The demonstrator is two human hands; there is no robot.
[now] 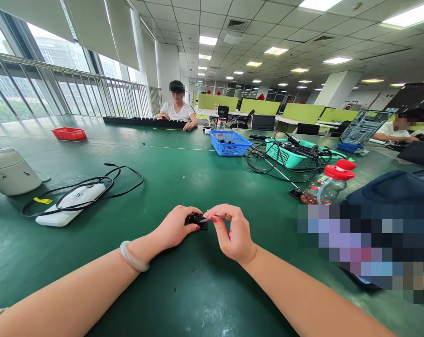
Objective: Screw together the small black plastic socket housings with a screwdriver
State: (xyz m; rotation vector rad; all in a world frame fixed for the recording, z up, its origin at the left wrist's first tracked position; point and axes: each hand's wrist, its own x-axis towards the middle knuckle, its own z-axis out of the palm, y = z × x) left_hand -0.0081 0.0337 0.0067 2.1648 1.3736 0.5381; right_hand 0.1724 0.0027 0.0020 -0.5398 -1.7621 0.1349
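Two hands working a small black part on green felt-like table (pixel 183 290).
The left hand (pixel 174 227), a pale smooth bangle (pixel 132 258) on its wrist, pinches the boxy black part (pixel 197 221); the right hand (pixel 233 234) at its 3 o'clock grips a thin tool (pixel 215 218) whose tip touches the part. A glossy white device (pixel 69 205) lies at 9 o'clock.
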